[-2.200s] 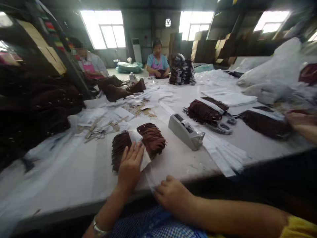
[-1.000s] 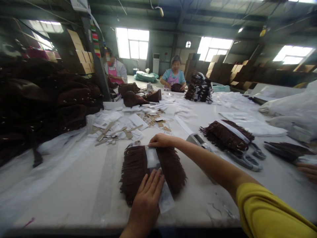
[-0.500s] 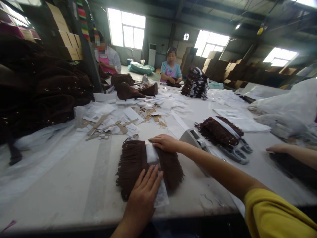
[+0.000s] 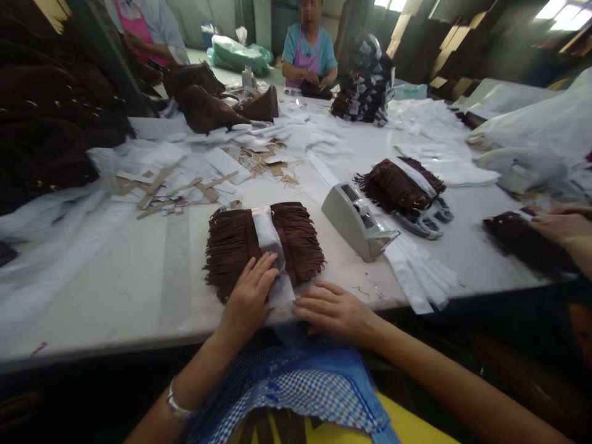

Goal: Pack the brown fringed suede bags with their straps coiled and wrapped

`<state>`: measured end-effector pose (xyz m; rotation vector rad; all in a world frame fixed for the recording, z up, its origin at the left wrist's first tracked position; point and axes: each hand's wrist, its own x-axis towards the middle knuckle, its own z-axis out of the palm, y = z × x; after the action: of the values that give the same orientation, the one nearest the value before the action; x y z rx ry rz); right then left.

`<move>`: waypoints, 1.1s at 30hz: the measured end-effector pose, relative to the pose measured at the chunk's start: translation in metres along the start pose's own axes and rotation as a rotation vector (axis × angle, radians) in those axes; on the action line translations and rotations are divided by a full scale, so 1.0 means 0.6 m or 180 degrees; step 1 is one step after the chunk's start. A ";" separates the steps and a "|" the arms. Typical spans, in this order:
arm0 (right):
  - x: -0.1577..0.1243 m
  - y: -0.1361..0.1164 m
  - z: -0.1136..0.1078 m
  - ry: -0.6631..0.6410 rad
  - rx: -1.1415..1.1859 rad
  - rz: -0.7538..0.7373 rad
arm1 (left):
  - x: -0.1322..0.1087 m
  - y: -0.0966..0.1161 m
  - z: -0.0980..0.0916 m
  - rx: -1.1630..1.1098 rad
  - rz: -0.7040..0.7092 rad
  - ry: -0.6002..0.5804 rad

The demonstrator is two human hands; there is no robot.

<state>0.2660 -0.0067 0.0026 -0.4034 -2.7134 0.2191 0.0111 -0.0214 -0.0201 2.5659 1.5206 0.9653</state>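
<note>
A dark brown fringed bag (image 4: 231, 246) lies flat on the table, with a white wrapping strip (image 4: 267, 231) running down its middle. My left hand (image 4: 252, 287) rests flat on the strip and the bag's lower part, its fingers stretched out. At the table's front edge, my right hand (image 4: 335, 311) has its fingers extended, with the tips at the strip's lower right end. Its thumb is mostly hidden. Right of the bag stands a grey tape dispenser (image 4: 354, 222).
A second fringed bag (image 4: 398, 185) lies beyond the dispenser, with a white glove (image 4: 419, 268) in front. Paper and card scraps (image 4: 176, 179) cover the middle left. At right, another person's hand (image 4: 562, 231) touches a dark fringed piece (image 4: 522, 240). A co-worker (image 4: 309, 55) sits opposite.
My right hand has come back from the bag's top edge to the strip's lower end. My left hand remains on the strip. The camera has tilted down.
</note>
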 end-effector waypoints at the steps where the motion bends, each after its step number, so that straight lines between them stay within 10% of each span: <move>1: -0.011 -0.008 0.014 -0.0157 -0.0206 0.0056 | 0.000 -0.001 -0.002 -0.0009 0.0019 -0.0009; 9: 0.005 -0.041 0.102 0.0504 -0.0773 0.0219 | 0.003 -0.005 -0.011 0.0025 0.0102 -0.0244; 17: 0.034 -0.043 0.084 0.1050 -0.0017 -0.0414 | -0.005 0.000 -0.019 0.0216 0.0234 -0.0148; 33: -0.007 -0.082 0.082 0.0875 -0.0004 -0.0624 | -0.022 -0.002 -0.017 0.0627 0.0483 0.0113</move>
<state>0.2377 -0.0594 -0.0336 -0.1520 -2.4607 0.0990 0.0007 -0.0344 -0.0190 2.8517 1.5198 0.9211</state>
